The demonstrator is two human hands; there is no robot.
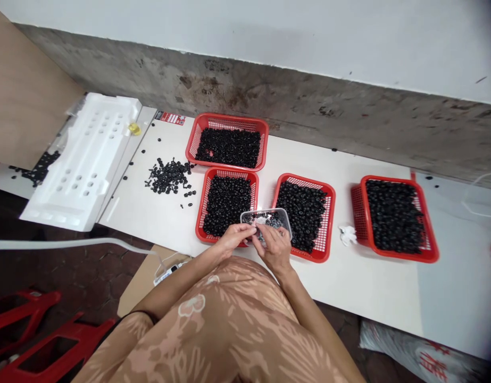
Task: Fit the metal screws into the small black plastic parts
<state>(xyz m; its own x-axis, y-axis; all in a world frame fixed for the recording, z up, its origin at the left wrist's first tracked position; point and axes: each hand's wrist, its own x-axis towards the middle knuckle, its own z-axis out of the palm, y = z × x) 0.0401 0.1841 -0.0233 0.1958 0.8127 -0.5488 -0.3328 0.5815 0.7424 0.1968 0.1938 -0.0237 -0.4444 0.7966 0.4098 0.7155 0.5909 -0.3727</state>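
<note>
My left hand (pixel 234 237) and my right hand (pixel 274 246) meet fingertip to fingertip over the near rim of a clear plastic box (pixel 287 221). Both are pinched closed; what lies between the fingers is too small and hidden to name. Small dark and clear pieces (pixel 272 219) fill part of the box. To its left stands a red basket (pixel 199 226) of black ring-like parts (pixel 229 202). Another red basket (pixel 329 226) with similar black parts (pixel 303 213) is at the right, partly behind the box and my right hand.
A third red basket (pixel 229 118) stands at the back, a fourth (pixel 431 250) far right. Loose black pieces (pixel 169 175) lie heaped on the white table (pixel 149 223). White foam (pixel 81 165) rests at left, crumpled white paper (pixel 348 234) at right. Red stools (pixel 57 346) stand below.
</note>
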